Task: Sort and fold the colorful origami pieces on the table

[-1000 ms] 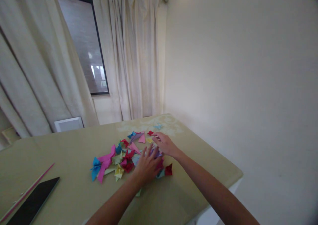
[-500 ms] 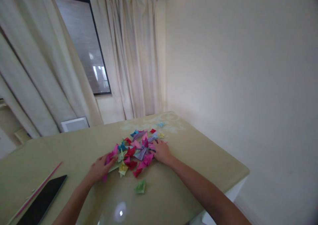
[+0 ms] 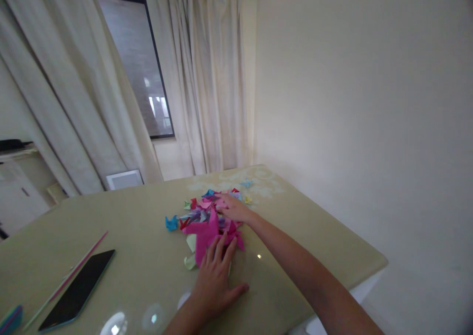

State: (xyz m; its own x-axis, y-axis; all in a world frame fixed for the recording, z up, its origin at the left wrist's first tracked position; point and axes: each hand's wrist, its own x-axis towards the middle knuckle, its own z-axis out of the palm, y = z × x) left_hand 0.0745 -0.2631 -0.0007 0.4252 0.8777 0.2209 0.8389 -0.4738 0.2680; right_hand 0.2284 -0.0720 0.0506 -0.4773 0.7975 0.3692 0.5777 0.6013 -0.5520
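A heap of colourful folded-paper pieces [image 3: 207, 204] lies on the table, in pinks, reds, purples and blues. My left hand [image 3: 216, 276] is at the near side of the heap, fingers spread, its tips touching a large magenta folded paper [image 3: 203, 234]. My right hand [image 3: 232, 208] rests flat over the far right part of the heap, fingers stretched out. Under and beside my hands, parts of the heap are hidden. A blue folded piece [image 3: 171, 222] sits at the left edge, and pale green pieces [image 3: 190, 262] show at the near left.
On the left lie a black phone-like slab [image 3: 79, 290] and a thin pink-and-green stick [image 3: 70, 276]. A light blue paper piece [image 3: 247, 183] and a yellow one [image 3: 248, 200] lie beyond the heap. The table [image 3: 314, 231] meets a wall on the right.
My left hand has moved right and nearer to me, from the heap's left side to its near side. My right hand has shifted slightly farther away. The large magenta paper now lies on top.
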